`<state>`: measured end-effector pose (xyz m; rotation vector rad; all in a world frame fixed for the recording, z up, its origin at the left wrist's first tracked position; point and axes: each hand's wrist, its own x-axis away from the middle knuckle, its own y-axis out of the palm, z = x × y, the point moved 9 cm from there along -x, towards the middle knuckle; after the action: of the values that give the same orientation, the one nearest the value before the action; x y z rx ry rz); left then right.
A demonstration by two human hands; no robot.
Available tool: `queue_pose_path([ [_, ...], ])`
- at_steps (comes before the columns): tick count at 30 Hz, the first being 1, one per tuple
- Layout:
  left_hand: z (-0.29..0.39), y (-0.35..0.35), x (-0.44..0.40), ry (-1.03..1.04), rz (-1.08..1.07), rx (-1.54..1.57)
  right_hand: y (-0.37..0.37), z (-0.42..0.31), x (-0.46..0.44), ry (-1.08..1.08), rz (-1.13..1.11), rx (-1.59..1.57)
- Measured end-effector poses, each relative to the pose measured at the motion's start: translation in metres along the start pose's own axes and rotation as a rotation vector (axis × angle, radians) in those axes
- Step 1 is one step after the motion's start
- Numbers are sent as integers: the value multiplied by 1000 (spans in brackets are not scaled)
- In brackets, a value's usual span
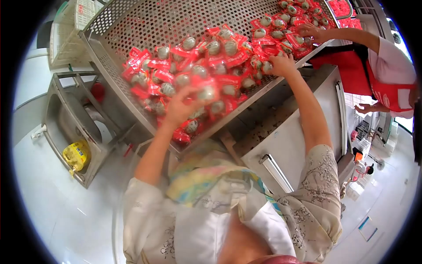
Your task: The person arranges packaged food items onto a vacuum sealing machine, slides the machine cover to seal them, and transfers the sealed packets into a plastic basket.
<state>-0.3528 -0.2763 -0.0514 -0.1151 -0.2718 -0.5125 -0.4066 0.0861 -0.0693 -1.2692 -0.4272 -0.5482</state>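
Observation:
A perforated metal tray holds a heap of red-and-clear packets, each with a greenish-grey round item inside. Near the tray's front left corner my left hand is closed round a packet, which is blurred by motion. Farther right, my right hand reaches over the tray's near edge. Its fingers are spread and rest on packets at the side of the heap.
At the right, a person in a red apron has one hand on the packets. A metal sink with a yellow bottle stands at the left. A steel cabinet is below the tray.

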Motion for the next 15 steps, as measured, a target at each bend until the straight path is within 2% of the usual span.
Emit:
queue_pose_path([
  [2, 15, 11, -4, -1, -25, -61, -6, -7, -1, 15, -97, 175],
  [5, 36, 35, -23, -35, -87, -100, 8, -13, -16, -29, -178, 224],
  [8, 62, 62, -46, -24, -143, -251, -5, -18, 1, -27, 60, 118],
  [9, 67, 72, -53, -26, -159, -319, -16, -17, 12, -36, 236, -22],
  [11, 76, 93, -68, 94, -54, -455, -34, -7, 52, -44, 583, -302],
  [15, 44, 141, -96, 357, 221, -840, -31, 10, 158, 49, 763, -608],
])
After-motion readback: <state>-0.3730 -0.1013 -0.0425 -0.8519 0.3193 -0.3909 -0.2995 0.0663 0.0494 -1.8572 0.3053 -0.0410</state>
